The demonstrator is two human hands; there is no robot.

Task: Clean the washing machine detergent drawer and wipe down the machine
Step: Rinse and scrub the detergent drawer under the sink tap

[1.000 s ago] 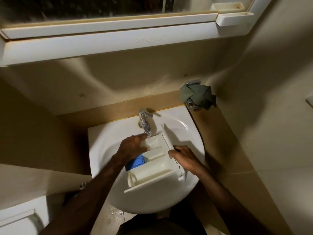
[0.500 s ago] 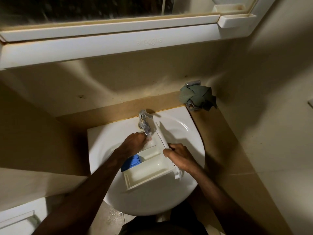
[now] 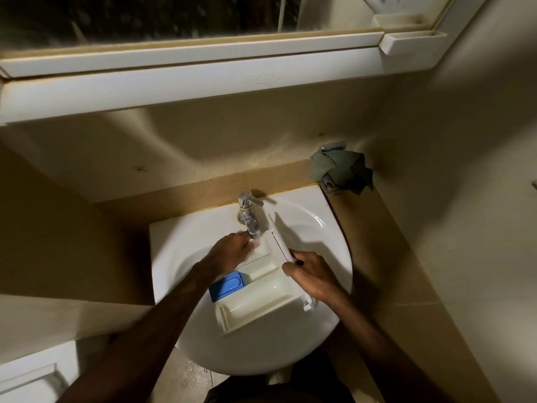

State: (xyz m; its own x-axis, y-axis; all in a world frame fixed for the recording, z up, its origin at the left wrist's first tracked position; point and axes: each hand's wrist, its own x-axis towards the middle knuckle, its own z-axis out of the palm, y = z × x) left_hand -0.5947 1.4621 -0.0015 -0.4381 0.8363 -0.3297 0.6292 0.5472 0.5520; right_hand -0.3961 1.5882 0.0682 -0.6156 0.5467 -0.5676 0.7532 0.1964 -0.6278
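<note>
A white detergent drawer [image 3: 258,298] with a blue insert [image 3: 228,286] lies tilted over the white sink [image 3: 325,237]. My right hand [image 3: 312,276] grips the drawer's front panel on its right side. My left hand [image 3: 232,251] reaches into the far compartment right under the chrome tap [image 3: 248,213], and water runs over its fingers. Whether those fingers are curled or flat is hidden by the splash.
A crumpled green cloth [image 3: 341,170] sits on the brown ledge at the sink's back right corner. A white mirror cabinet shelf [image 3: 203,82] juts out overhead. Walls close in on both sides, and a white fixture [image 3: 32,379] shows at lower left.
The drawer has slid a little toward the tap, bringing its far compartment under the running water. My left hand has stayed at the spout, and my right hand has kept its grip.
</note>
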